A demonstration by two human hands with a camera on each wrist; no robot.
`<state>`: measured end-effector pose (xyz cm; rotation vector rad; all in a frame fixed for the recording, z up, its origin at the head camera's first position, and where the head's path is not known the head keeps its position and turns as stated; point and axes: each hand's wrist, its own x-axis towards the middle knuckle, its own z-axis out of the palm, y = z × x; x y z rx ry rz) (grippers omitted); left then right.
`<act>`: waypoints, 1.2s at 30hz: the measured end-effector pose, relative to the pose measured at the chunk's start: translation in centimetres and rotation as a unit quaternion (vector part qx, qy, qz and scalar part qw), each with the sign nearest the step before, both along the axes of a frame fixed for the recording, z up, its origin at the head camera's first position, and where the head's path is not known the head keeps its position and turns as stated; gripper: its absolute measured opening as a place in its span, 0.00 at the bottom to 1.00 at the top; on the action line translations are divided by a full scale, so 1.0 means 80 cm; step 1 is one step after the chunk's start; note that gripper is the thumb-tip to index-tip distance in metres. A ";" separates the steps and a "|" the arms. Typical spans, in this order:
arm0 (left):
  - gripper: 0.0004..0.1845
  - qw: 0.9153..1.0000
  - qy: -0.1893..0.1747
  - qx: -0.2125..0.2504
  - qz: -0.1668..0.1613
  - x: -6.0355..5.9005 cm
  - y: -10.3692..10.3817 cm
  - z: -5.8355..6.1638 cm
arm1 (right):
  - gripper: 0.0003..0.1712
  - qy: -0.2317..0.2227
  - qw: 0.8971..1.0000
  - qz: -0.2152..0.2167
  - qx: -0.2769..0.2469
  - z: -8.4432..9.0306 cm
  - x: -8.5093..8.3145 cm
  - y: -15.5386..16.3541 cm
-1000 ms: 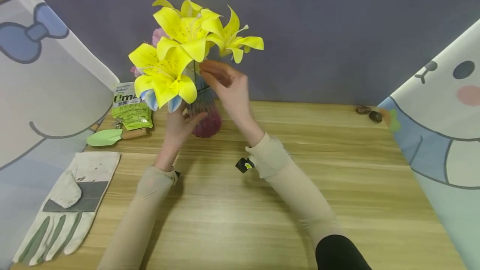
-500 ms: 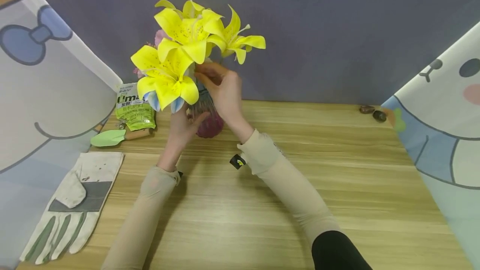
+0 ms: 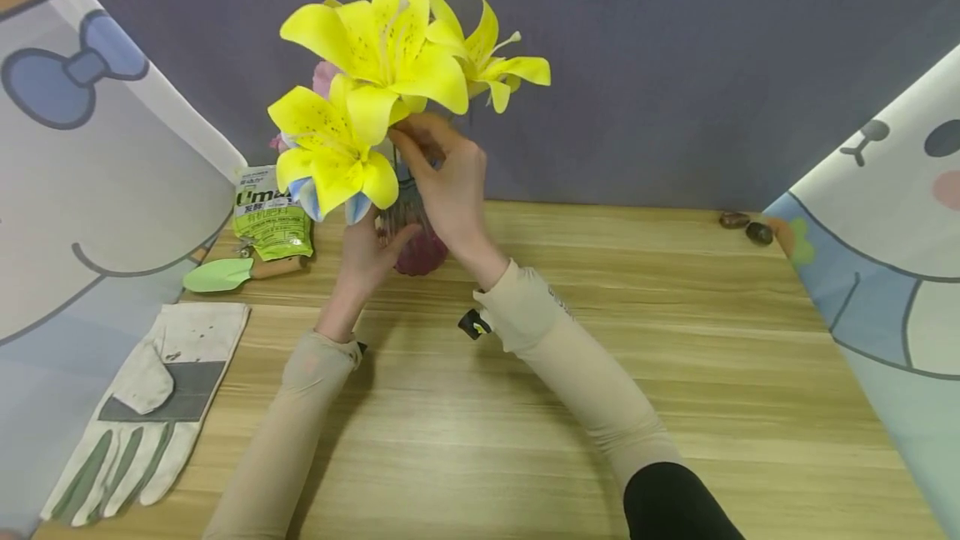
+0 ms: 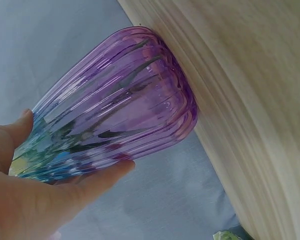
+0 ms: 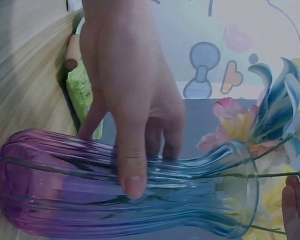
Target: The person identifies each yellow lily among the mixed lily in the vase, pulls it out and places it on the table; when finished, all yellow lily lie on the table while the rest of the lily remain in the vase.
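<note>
A ribbed glass vase point(image 3: 422, 255), purple at the base and blue toward its flared rim, stands upright at the back of the table. My left hand point(image 3: 363, 258) grips its side, thumb and fingers around the glass point(image 4: 120, 105). Above the rim, my right hand point(image 3: 452, 182) pinches a green stem point(image 5: 275, 174) that runs down into the vase. A large yellow lily point(image 3: 386, 48) tops the bunch, with another lily point(image 3: 330, 148) lower left and one point(image 3: 495, 65) to the right. Pink flowers point(image 5: 225, 117) and a blue flower point(image 5: 277, 102) also lean from the vase.
A green fertilizer bag point(image 3: 272, 219) stands left of the vase, and a green-bladed trowel point(image 3: 217, 275) lies before it. Nearer on the left lie white work gloves point(image 3: 153, 407). Two dark stones point(image 3: 759, 232) sit at the back right. A grey wall point(image 3: 660, 82) rises behind the table.
The middle yellow lily has risen and tipped toward the head camera, the right-hand lily shifting up and right. My right hand moved slightly left to the stem; my left stays on the vase.
</note>
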<state>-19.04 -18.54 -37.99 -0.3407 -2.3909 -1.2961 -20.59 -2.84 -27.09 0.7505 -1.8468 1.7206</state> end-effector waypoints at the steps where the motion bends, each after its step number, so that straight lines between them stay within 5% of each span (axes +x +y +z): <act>1: 0.33 1.000 0.002 -0.002 0.001 0.000 0.000 0.000 | 0.08 0.003 1.000 0.003 -0.004 0.002 0.001 0.000; 11: 0.36 1.000 -0.003 -0.005 -0.002 -0.002 0.000 -0.002 | 0.16 0.022 0.998 0.001 0.054 0.013 0.008 0.000; 24: 0.36 1.000 -0.017 -0.012 0.006 -0.001 0.000 -0.003 | 0.18 0.043 0.997 -0.005 0.063 0.022 0.011 0.003; 30: 0.35 0.999 -0.013 -0.031 0.020 -0.002 0.000 -0.003 | 0.18 0.063 0.997 -0.033 -0.003 0.016 0.016 0.004; 36: 0.36 0.999 -0.003 -0.034 0.025 -0.002 0.003 -0.002 | 0.12 0.065 0.989 -0.014 -0.129 0.015 0.023 0.006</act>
